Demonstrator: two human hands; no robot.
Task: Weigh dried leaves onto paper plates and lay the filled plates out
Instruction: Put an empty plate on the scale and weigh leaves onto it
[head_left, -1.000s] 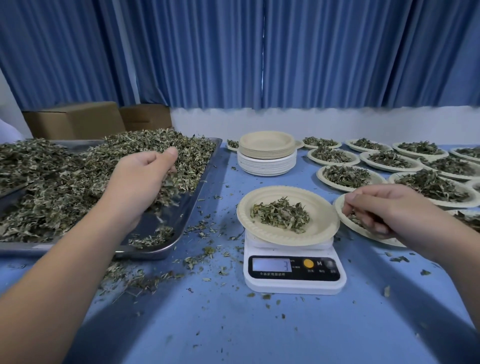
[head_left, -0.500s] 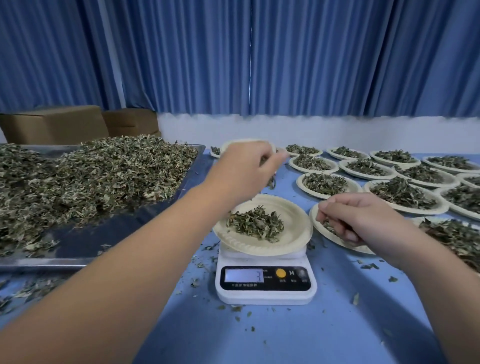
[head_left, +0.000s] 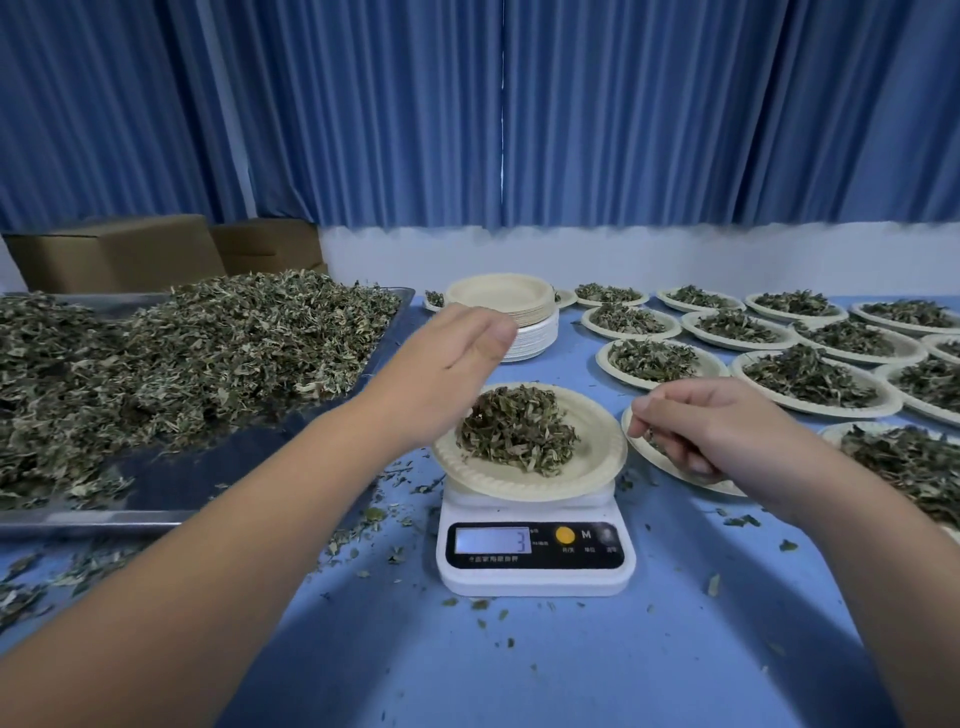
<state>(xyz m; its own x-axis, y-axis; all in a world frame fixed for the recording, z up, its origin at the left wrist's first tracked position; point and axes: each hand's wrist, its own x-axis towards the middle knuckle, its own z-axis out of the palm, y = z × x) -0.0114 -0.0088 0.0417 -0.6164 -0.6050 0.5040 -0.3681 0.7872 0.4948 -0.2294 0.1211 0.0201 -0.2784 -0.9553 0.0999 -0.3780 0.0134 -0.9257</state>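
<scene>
- One paper plate (head_left: 597, 460) centred on white scale (head_left: 535, 569), with a mound of dried leaves (head_left: 519, 434) toward its left half.
- Scale display: single digit 3.
- Left hand (head_left: 447, 358) flat, palm down, fingers straight and pressed together, over plate's far-left rim; nothing held.
- Right hand (head_left: 711, 423) curled, thumb and forefinger tips meeting, above nearest filled plate (head_left: 657, 461) just right of scale; cannot tell whether any leaf pinched.
- Steel tray (head_left: 208, 480) to left, heaped with loose leaves (head_left: 208, 353).
- Stack of empty plates (head_left: 501, 304) behind scale.
- Rows of laid-out plates (head_left: 810, 387) with leaves at right, on blue table (head_left: 519, 670).
- Leaf crumbs scattered around scale and tray.
- Two cardboard boxes (head_left: 119, 254) behind tray.
</scene>
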